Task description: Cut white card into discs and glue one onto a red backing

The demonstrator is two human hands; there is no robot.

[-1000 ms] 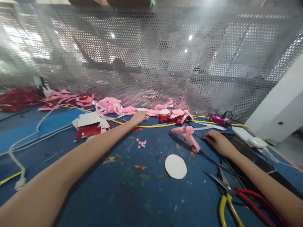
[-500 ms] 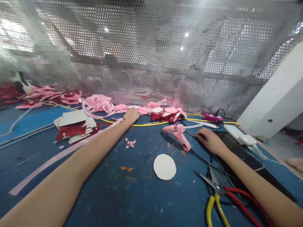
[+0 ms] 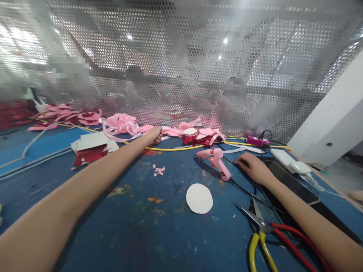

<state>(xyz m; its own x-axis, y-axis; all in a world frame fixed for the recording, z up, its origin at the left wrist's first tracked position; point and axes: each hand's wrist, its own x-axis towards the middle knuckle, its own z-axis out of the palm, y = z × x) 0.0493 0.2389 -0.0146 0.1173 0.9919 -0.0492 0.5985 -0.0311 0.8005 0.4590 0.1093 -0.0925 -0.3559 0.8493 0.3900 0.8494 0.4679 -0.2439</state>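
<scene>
My left hand (image 3: 154, 135) is stretched far across the blue table (image 3: 119, 226), fingers curled shut among the pink ribbon pieces (image 3: 120, 124) by the mesh screen; what it grips, if anything, is hidden. My right hand (image 3: 252, 167) lies palm down on the table beside the pink glue gun (image 3: 216, 160), fingers loosely bent over its black cord. A white paper disc (image 3: 199, 198) lies between my arms.
Scissors and yellow- and red-handled pliers (image 3: 265, 236) lie at the right front. A stack of red and white card (image 3: 92, 147) sits to the left. A yellow cable (image 3: 176, 149), a purple device (image 3: 256, 141) and a white charger (image 3: 293, 165) lie near the perforated screen (image 3: 181, 68).
My left hand has curled its fingers and drawn back slightly from the ribbon pile. A long pink strip seen half a second ago on the left is gone from view. The right hand stays put.
</scene>
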